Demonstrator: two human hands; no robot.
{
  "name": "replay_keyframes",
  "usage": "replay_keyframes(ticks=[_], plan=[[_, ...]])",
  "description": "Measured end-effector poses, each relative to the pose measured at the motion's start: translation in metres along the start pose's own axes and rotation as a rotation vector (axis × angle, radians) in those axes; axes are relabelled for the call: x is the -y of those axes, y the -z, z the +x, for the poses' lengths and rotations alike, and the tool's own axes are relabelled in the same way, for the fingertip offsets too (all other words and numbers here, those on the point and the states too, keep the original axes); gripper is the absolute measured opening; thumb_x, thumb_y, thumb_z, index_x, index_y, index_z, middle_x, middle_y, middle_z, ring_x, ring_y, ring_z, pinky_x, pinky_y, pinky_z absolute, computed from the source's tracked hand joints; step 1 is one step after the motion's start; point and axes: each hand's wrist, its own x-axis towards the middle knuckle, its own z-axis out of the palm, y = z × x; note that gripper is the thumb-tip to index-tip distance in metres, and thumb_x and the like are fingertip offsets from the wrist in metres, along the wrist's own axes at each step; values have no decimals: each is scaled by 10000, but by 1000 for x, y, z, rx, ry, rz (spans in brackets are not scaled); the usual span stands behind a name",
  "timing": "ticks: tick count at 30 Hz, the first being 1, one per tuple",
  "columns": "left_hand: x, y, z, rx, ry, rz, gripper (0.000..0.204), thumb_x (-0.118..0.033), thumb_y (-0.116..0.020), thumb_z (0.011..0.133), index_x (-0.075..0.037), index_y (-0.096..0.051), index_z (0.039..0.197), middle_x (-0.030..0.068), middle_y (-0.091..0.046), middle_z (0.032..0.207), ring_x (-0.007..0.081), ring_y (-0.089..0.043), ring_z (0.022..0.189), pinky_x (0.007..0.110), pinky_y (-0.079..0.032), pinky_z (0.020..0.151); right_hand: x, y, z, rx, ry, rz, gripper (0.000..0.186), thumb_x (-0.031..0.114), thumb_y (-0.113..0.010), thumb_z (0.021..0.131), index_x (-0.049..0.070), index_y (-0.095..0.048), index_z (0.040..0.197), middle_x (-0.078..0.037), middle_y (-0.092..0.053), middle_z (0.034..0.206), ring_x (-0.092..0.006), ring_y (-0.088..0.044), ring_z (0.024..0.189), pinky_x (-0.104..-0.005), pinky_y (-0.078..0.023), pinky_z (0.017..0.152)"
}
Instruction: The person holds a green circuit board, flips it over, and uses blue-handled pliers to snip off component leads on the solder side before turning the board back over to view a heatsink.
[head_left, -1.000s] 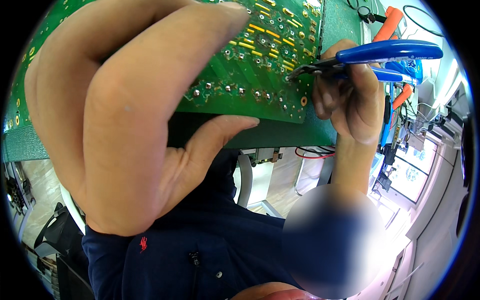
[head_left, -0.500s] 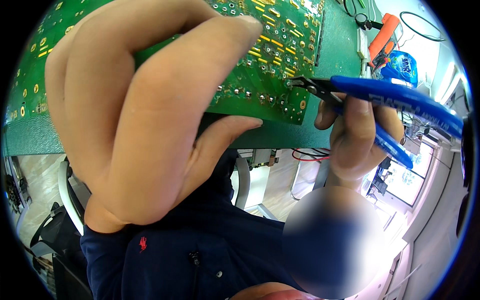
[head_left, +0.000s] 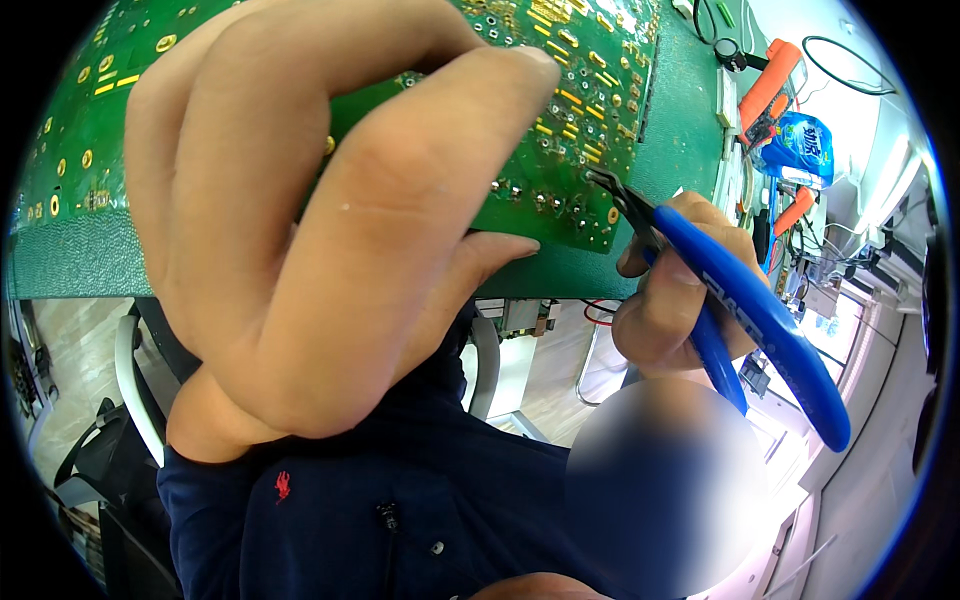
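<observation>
A green circuit board (head_left: 540, 165) with gold pads and rows of solder joints lies on a green mat. My left hand (head_left: 350, 270) is bent over its near part, with the index fingertip on the board's face and the thumb at its near edge. In my right hand (head_left: 672, 300) are wire cutters (head_left: 765, 325) with blue handles and dark jaws. The jaw tips reach the board's right portion, just above a row of solder joints. Whether they touch a lead is too small to tell. My left hand covers much of the board's middle.
The green mat (head_left: 690, 130) extends right of the board. Beyond it are an orange-handled tool (head_left: 768, 85), a blue packet (head_left: 803, 150) and loose cables. Below the table edge stand a chair (head_left: 484, 365) and, at the left, a black bag (head_left: 105, 450).
The cutters have turned, their handles swinging down and toward me, while the jaw tips moved slightly. My left hand and the board have shifted a little to the right in view.
</observation>
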Motion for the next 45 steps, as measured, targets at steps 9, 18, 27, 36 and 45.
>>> replay_keyframes(ticks=[9,18,27,36,45], plan=[[-7,0,-1,-9,84,-1,686,-301,-873,691,9,-591,1234,157,-567,1189,268,-589,1023,346,-506,835,-9,-6,-10,9,-9,213,119,-132,-586,732,-42,-526,779,-97,-510,573,-155,-469,442,-262,-333,403],[-11,0,0,11,133,6,686,-305,-871,700,4,-586,1242,146,-554,1202,264,-580,1051,342,-510,865,-7,3,-2,152,-352,442,323,357,-505,975,50,-462,883,-116,-514,699,-147,-459,564,-245,-351,490],[-8,2,-2,48,107,-17,703,-306,-874,698,15,-576,1247,152,-535,1217,266,-570,1070,337,-515,873,-35,12,-4,272,-219,632,236,225,-518,964,-8,-551,968,-131,-605,757,-152,-555,584,-260,-400,528],[-13,5,-1,79,163,-9,731,-313,-884,688,35,-569,1248,157,-515,1243,264,-555,1104,333,-518,890,-39,12,-6,327,-143,700,263,206,-569,987,-55,-560,1021,-161,-631,807,-181,-572,660,-280,-426,575],[-14,-2,-3,14,165,-23,738,-308,-895,668,52,-575,1228,170,-534,1217,274,-554,1087,338,-509,874,-34,20,7,280,-500,802,287,232,-643,938,-50,-606,977,-95,-620,771,-106,-584,653,-222,-455,586]])
